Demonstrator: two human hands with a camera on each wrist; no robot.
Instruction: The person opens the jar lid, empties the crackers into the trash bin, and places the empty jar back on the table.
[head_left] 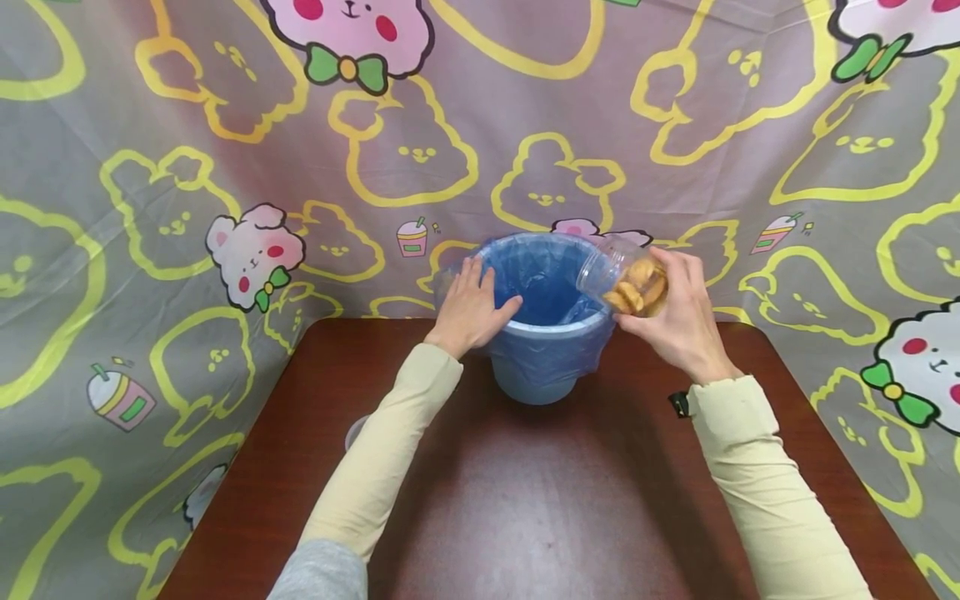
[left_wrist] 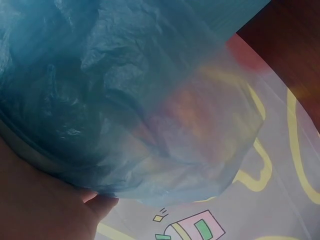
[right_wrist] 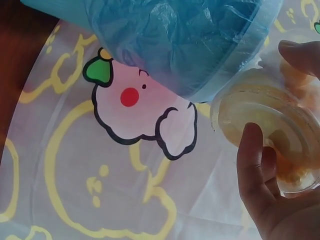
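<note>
A blue trash bin (head_left: 534,379) stands upright at the back of the table, lined with a thin translucent blue bag (left_wrist: 165,150) folded over its rim. On the bin's left rim my left hand (head_left: 468,310) rests with fingers extended and spread over the liner. My right hand (head_left: 684,321) grips a clear plastic jar (head_left: 597,271) at the bin's right rim. The jar is tilted, its mouth towards the bin. Inside the jar lie several golden-brown pieces of food (head_left: 637,287). In the right wrist view, fingers (right_wrist: 252,155) curl round the jar's base.
Partly hidden behind my left forearm, a small pale round thing (head_left: 356,432) lies on the brown table (head_left: 517,508). A grey cartoon-print cloth (head_left: 465,108) hangs behind and along both sides of the table. A small black object (head_left: 678,405) sits at my right cuff.
</note>
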